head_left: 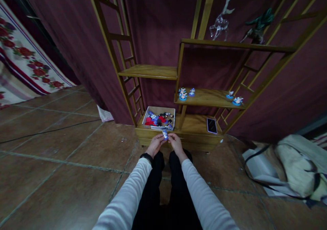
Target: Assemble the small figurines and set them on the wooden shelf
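My left hand [156, 143] and my right hand [175, 142] meet in front of me, both pinched on one small blue and white figurine [165, 134]. They hover just in front of a white cardboard box [150, 111] filled with several red, blue and black small pieces, which sits on the lowest level of a wooden shelf unit [153, 71]. A few similar figurines [183, 94] stand on the middle shelf, with two more figurines [234, 98] at its right end.
A black phone [212, 125] lies on the lowest shelf, right of the box. A glass deer [220, 22] and a dark green ornament [258, 26] stand on the top shelf. A beige bag [293, 165] lies on the tiled floor at right.
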A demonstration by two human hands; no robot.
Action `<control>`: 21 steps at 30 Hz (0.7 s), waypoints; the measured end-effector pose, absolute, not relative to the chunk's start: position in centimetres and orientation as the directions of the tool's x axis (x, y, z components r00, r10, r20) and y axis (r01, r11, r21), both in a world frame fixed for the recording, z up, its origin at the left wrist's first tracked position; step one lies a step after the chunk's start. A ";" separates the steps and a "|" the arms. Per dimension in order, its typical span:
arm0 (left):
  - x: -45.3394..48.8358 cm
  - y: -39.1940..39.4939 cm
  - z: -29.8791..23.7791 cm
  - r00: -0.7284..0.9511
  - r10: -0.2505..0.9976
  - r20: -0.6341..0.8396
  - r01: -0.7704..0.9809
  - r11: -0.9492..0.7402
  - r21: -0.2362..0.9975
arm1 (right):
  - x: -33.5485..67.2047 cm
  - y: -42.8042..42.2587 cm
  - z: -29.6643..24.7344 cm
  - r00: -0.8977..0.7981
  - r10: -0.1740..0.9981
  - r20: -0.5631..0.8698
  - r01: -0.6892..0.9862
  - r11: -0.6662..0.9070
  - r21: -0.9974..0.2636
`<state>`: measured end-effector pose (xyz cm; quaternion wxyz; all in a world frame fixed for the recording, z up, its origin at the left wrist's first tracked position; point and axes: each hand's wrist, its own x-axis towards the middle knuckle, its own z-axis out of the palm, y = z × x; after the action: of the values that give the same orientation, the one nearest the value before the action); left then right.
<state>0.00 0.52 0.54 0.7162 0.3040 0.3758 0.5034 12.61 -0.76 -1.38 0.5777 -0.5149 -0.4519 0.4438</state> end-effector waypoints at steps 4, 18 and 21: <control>0.1 0.4 0.6 0.211 0.957 -0.200 -0.494 0.281 0.823 | 12.6 -0.6 -1.5 0.201 0.973 0.115 -0.051 0.127 -0.991; 0.3 0.4 -0.1 0.185 0.970 -0.156 -0.453 0.225 0.863 | 12.5 -0.5 -1.8 0.173 0.974 0.149 -0.026 0.156 -0.987; 0.2 0.2 0.1 0.185 0.972 -0.143 -0.443 0.212 0.871 | 12.6 -0.5 -1.8 0.166 0.974 0.155 -0.010 0.159 -0.987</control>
<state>0.20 0.19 0.14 0.6831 0.3545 0.3736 0.5178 12.62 -0.47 -1.84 0.5831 -0.4927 -0.4892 0.4217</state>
